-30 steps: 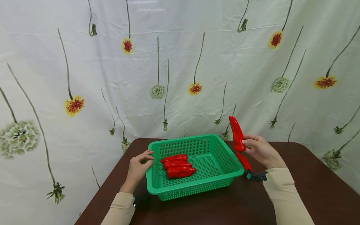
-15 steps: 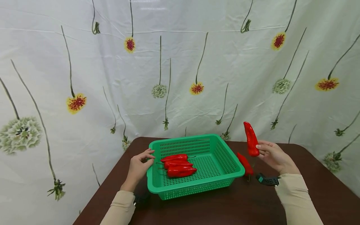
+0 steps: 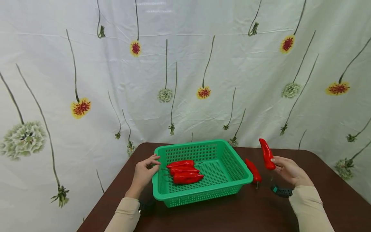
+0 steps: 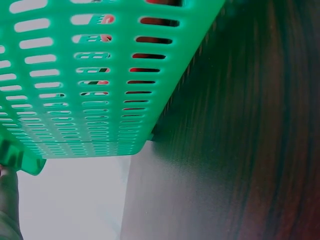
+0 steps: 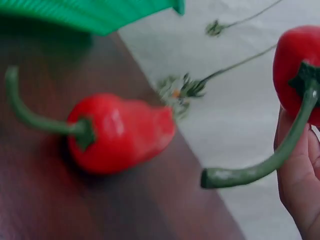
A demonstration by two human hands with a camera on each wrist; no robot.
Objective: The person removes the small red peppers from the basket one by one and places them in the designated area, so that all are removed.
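Note:
My right hand (image 3: 292,170) pinches a long red pepper (image 3: 267,154) near its stem end, tip pointing up, above the table right of the basket. In the right wrist view this pepper's curved green stem (image 5: 260,170) shows close up. A second red pepper (image 3: 253,171) lies on the table between the basket and that hand. At the left end of the green plastic basket (image 3: 203,193), my left hand (image 3: 144,174) holds the rim with bent fingers and thumb. Several red peppers (image 3: 185,178) lie side by side in the basket's left half.
The dark brown wooden table (image 3: 220,219) carries the basket and ends just behind it. A pale curtain with printed flowers (image 3: 185,80) hangs behind the table. Dark bands (image 3: 282,192) are worn on the wrists, below cream sleeves.
My right hand has carried its pepper to the right and down, away from the basket's edge. The pepper on the table now shows in full. The left hand keeps its place.

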